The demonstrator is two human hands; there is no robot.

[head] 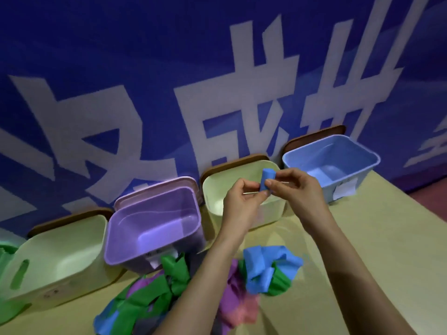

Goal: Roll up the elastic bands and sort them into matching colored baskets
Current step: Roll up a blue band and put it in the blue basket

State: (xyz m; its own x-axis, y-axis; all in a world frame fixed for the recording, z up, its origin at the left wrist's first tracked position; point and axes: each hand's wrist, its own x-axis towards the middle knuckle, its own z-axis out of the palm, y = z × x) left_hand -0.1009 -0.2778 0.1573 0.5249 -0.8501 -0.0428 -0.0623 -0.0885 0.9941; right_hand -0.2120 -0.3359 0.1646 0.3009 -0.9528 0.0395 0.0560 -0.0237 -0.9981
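A small rolled blue band (266, 178) is held up in the air over the cream basket (217, 187). My left hand (242, 201) pinches its lower end and my right hand (294, 187) pinches its side with thumb and forefinger. Behind and to the right stands the blue basket (362, 151). The purple basket (193, 221) is left of the cream one, and a pale green basket (31, 274) is at the far left. A heap of loose bands (169, 286) in green, blue, purple and pink lies on the table under my forearms.
The yellow table (387, 250) ends against a blue banner wall (145, 68) with white characters. Brown lids (314, 136) lean behind the baskets. A green object (4, 252) shows at the left edge. Loose blue bands (263, 264) lie beside my right forearm.
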